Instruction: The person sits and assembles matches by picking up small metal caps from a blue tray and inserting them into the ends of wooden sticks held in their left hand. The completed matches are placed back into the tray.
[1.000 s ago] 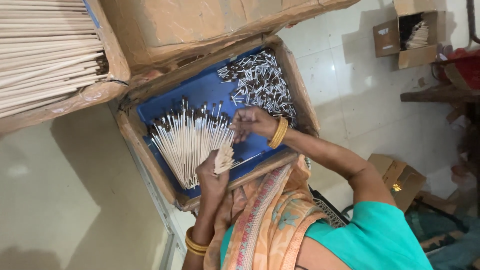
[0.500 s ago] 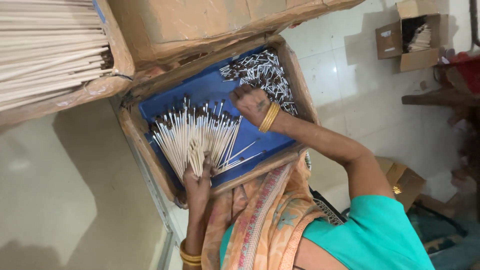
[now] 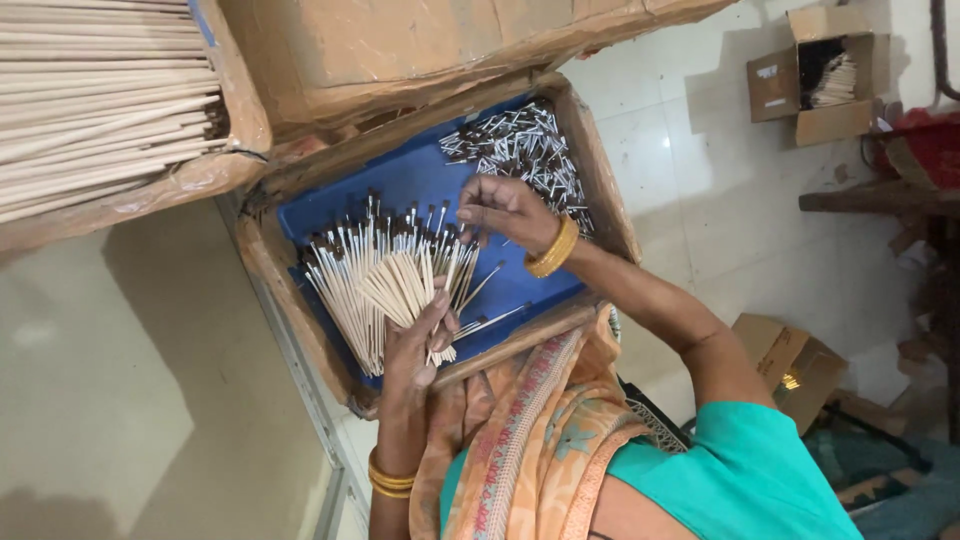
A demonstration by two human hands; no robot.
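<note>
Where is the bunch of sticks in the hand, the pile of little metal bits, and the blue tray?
bunch of sticks [image 3: 395, 285], head view, middle of the pale stick bundle.
pile of metal bits [image 3: 520, 150], head view, centre of the silvery heap.
blue tray [image 3: 415, 180], head view, bare blue floor near the top.

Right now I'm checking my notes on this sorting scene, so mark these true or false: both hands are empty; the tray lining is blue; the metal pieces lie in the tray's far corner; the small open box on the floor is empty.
1. Both hands are empty. False: the left hand grips a bundle of pale sticks; the right hand reaches over the sticks.
2. The tray lining is blue. True.
3. The metal pieces lie in the tray's far corner. True.
4. The small open box on the floor is empty. False: it holds sticks.
</note>
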